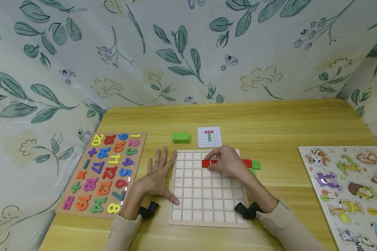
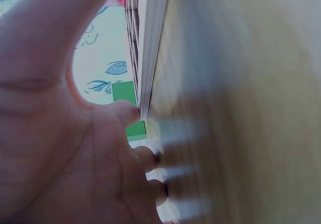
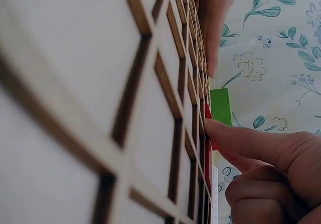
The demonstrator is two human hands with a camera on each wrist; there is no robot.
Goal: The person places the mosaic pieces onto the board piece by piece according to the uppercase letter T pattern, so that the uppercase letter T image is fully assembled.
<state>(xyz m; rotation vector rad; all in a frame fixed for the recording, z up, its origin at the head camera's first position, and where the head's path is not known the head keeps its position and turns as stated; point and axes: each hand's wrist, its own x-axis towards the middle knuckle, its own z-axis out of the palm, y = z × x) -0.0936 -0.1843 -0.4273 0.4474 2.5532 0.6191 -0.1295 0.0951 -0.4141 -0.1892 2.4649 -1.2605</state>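
Observation:
A wooden grid board (image 1: 209,225) lies flat before me, its square cells pale. In its upper rows sit red square tiles (image 1: 205,163), side by side. My right hand (image 1: 227,162) is over them, thumb and forefinger pinching a red tile; the right wrist view shows the fingertips against the red tile (image 3: 208,158) at the grid. My left hand (image 1: 155,179) is spread along the board's left edge, thumb on the frame and forefinger at the upper left corner. In the left wrist view its fingers reach past the board's side (image 2: 154,48).
Behind the board are a green block (image 1: 181,138) and a pattern card (image 1: 209,137) with a red-and-green T. Another red tile (image 1: 246,163) and green tiles (image 1: 256,165) lie by its right edge. A number puzzle (image 1: 102,174) is at left, an animal puzzle (image 1: 348,188) at right.

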